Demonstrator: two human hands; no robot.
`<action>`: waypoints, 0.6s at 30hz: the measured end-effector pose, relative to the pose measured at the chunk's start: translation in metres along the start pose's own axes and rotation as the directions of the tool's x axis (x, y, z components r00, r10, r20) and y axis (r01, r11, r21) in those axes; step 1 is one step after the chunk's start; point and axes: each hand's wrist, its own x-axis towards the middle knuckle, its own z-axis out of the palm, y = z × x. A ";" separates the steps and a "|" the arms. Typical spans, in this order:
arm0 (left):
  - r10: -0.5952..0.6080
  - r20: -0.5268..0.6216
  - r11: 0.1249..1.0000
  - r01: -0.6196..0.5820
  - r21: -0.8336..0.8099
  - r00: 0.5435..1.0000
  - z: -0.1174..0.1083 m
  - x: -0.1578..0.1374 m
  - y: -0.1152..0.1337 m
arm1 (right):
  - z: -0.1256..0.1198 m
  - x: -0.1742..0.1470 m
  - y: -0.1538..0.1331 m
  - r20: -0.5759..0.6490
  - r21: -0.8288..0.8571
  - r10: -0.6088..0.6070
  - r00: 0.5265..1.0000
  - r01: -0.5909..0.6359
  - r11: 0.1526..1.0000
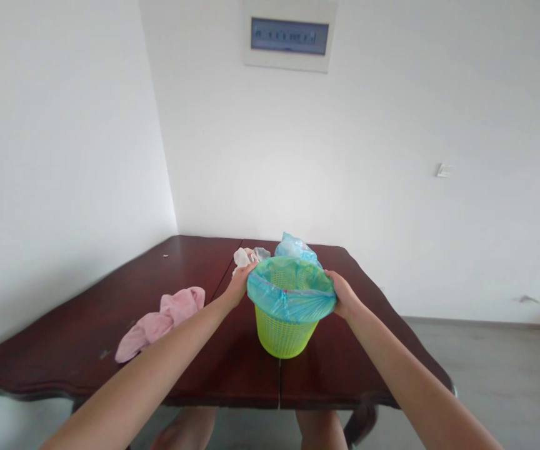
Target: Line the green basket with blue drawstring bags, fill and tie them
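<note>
A yellow-green mesh wastebasket [285, 337] stands upright on the dark wooden table, in front of me. A translucent blue bin bag [293, 306] lines it and is folded down over its rim. My left hand [240, 282] grips the bag-covered rim on the left side, its fingertips partly hidden. On the opposite side my right hand [342, 295] holds the rim, thumb on top and fingers mostly out of sight. Right behind the basket lies a bunched blue plastic bag [297, 246]. Crumpled white tissues or wrappers [246, 255] sit just beyond my left hand.
A pink cloth [162, 319] lies crumpled to the left of the basket, close to my left forearm. The table [223, 375] has a wavy edge and a seam. White walls [368, 156] rise behind and to the left; a small scrap [165, 255] lies at the far left.
</note>
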 end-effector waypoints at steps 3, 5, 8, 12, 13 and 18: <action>-0.002 0.029 1.000 0.002 -0.010 1.000 -0.010 -0.002 0.002 | -0.005 -0.004 0.001 0.008 0.002 -0.014 1.000 0.014 1.000; 0.043 0.049 0.999 -0.043 -0.006 0.998 -0.022 -0.007 0.012 | -0.011 -0.011 0.005 -0.044 -0.064 -0.124 0.991 0.122 0.991; 0.277 0.205 0.951 -0.299 0.084 0.939 -0.043 -0.029 0.035 | -0.022 -0.030 0.020 -0.076 -0.286 -0.474 0.877 0.436 0.854; 0.440 0.518 0.782 -0.597 0.180 0.733 -0.054 -0.067 0.052 | -0.033 -0.068 0.049 0.154 -0.477 -0.750 0.644 0.713 0.514; 0.467 0.516 0.768 -0.619 0.165 0.718 -0.053 -0.075 0.051 | -0.035 -0.076 0.058 0.203 -0.497 -0.782 0.589 0.750 0.436; 0.653 0.233 0.708 -0.690 0.151 0.721 -0.042 -0.103 0.024 | -0.036 -0.098 0.104 0.237 -0.533 -0.933 0.271 0.839 0.108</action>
